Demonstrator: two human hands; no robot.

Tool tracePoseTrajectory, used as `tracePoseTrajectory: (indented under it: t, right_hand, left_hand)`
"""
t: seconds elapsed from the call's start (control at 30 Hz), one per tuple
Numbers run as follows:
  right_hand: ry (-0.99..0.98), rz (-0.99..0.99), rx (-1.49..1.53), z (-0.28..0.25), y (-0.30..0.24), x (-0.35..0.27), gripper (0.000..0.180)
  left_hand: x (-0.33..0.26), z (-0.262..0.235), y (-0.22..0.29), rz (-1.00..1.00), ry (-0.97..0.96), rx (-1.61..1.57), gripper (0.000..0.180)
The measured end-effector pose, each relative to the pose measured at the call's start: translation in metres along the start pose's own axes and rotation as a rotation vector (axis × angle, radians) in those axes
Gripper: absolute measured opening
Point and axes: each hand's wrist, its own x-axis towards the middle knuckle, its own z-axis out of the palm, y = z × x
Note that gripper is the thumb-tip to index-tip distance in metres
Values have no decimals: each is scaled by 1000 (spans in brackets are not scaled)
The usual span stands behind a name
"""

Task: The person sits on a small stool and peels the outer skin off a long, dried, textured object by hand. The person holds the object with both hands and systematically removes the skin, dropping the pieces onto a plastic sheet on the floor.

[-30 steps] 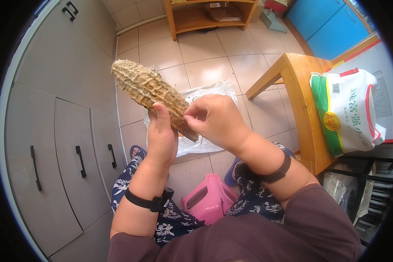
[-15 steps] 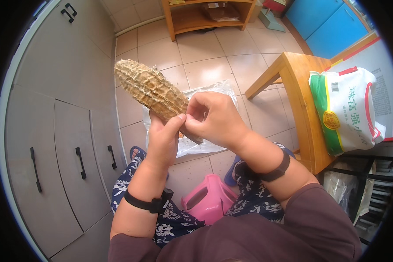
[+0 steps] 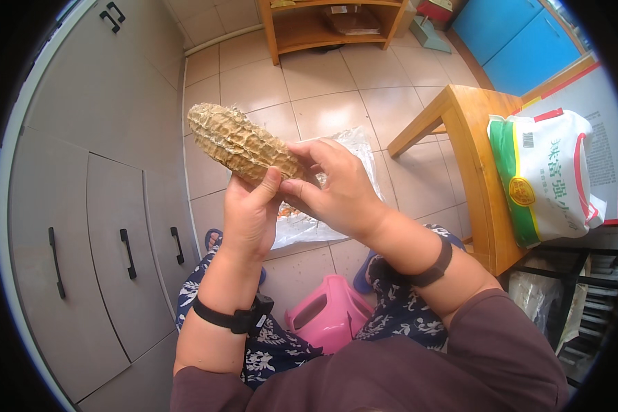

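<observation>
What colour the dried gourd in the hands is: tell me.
The dried gourd is wrinkled and tan-brown; the head view shows it best.

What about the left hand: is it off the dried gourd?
No, the left hand holds the dried gourd near its lower end, thumb against it.

Grey cabinets (image 3: pixel 110 89) with black handles (image 3: pixel 128 254) line the left; glossy beige floor tiles (image 3: pixel 321 74) gleam brightly — a wooden shelf unit (image 3: pixel 299 40) ahead, a blue cupboard (image 3: pixel 532 51) and wooden tabletop (image 3: pixel 476 141) at right.
</observation>
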Motion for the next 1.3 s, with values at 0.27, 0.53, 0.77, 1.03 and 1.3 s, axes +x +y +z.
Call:
tracePoseTrajectory:
  t: [0.27, 0.53, 0.77, 1.03, 1.3]
  right_hand:
    - [40, 131, 82, 8, 3, -2, 25]
    - [-33, 481, 550, 5, 16, 3, 25]
    - [-67, 530, 557, -17, 11, 16, 31]
    - [40, -64, -122, -14, -7, 3, 10]
    - [70, -257, -370, -10, -8, 1, 10]
  left_hand:
    - [-3, 2, -2, -29, 53, -10, 37]
    - [-1, -3, -6, -57, 40, 13, 39]
    - [3, -5, 5, -109, -106, -247, 44]
    - [6, -3, 3, -60, -35, -191, 43]
    - [2, 8, -7, 25, -24, 48, 47]
